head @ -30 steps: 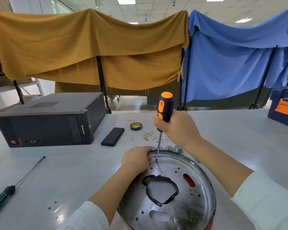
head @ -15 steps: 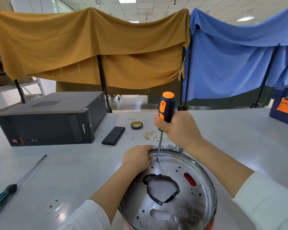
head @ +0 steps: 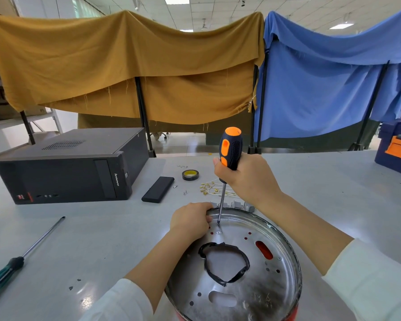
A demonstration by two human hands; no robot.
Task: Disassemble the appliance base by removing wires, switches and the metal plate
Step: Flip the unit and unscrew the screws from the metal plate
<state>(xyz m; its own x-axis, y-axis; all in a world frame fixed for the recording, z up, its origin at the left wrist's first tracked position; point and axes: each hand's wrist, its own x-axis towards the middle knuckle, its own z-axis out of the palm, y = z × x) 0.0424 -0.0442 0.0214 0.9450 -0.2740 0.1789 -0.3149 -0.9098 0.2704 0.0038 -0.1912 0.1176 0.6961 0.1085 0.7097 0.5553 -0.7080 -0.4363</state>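
Right hand (head: pixel 248 179) grips screwdriver (head: pixel 229 148) upright; left hand (head: pixel 190 220) grips metal plate (head: pixel 285 249) rim

Your appliance base (head: pixel 285 318) runs off the bottom edge, so you see only a red sliver beneath the metal plate (head: pixel 276 286). The fingers (head: pixel 207 218) of your left hand (head: pixel 190 220) curl over the plate's rim, their tips hidden. The green screwdriver (head: pixel 7 272) is cut by the left edge, the blue toolbox (head: pixel 396 147) by the right. The small gold parts (head: pixel 208 188) are too tiny to identify.
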